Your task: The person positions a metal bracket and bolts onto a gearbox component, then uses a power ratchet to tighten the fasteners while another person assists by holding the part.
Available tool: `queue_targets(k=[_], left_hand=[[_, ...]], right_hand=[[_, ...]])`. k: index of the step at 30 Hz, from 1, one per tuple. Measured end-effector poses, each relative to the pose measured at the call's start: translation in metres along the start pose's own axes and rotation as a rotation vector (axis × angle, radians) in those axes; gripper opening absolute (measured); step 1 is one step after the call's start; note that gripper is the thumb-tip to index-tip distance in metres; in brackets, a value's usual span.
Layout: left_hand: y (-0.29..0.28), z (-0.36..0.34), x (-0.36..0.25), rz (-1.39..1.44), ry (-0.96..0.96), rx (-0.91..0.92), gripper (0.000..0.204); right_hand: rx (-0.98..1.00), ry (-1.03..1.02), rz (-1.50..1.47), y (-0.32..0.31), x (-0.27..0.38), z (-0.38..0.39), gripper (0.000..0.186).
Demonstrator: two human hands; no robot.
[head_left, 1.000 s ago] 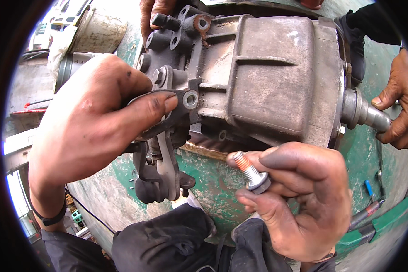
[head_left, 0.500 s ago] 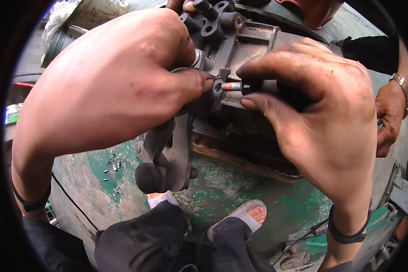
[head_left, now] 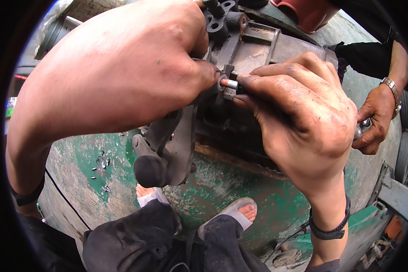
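Head view: metal housing (head_left: 260, 55), landmark, beyond the hands.
Bolt (head_left: 230, 84): at housing's near-left edge, tip at a holed lug (head_left: 221, 86); whether entered, cannot tell.
Bolt handling: probably light, rigid, sturdy; grime may make it slippery; hold by head, thread clear.
Right hand (head_left: 306, 102): near side of housing, pinching bolt's head end.
Left hand (head_left: 143, 68): left of housing, thumb beside lug; finger grip hidden, cannot tell.

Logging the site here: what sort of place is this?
Probably a repair workshop: there's a grimy metal casing, a bolt in the right hand, and small metal parts scattered on a worn green floor.
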State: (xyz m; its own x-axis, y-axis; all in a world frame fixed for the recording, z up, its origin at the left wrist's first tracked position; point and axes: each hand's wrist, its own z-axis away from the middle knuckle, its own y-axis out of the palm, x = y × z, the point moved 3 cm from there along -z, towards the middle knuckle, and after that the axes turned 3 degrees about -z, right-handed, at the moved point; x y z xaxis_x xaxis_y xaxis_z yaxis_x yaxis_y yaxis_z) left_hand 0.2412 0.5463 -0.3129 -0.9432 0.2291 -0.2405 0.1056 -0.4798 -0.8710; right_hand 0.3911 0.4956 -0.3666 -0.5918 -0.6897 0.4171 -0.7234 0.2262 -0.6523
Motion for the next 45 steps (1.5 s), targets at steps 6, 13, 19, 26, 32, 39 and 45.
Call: queue_targets(k=[6,13,19,26,32,39,45], left_hand=[[0.009,0.01,0.016,0.043,0.101,-0.292,0.03],[0.006,0.007,0.018,-0.123,0.217,-0.287,0.03],[0.003,0.007,0.01,-0.124,0.128,-0.224,0.028],[0.0,0.002,0.014,-0.264,0.219,-0.241,0.025],[0.006,0.008,0.009,-0.184,0.309,-0.404,0.029],[-0.009,0.008,-0.008,-0.144,0.118,-0.18,0.027],[-0.024,0.003,-0.03,-0.057,-0.119,0.127,0.03]], right_hand=[[0.038,0.006,0.048,0.004,0.001,0.0,0.024],[0.057,0.044,0.197,0.011,0.006,0.0,0.024],[0.072,0.088,0.079,0.005,0.004,-0.001,0.026],[0.01,0.031,0.179,0.013,0.007,-0.001,0.02],[0.066,0.058,0.222,0.014,0.008,0.002,0.022],[-0.009,0.014,0.178,0.013,0.003,-0.001,0.022],[-0.039,0.084,0.275,0.016,0.006,0.003,0.02]])
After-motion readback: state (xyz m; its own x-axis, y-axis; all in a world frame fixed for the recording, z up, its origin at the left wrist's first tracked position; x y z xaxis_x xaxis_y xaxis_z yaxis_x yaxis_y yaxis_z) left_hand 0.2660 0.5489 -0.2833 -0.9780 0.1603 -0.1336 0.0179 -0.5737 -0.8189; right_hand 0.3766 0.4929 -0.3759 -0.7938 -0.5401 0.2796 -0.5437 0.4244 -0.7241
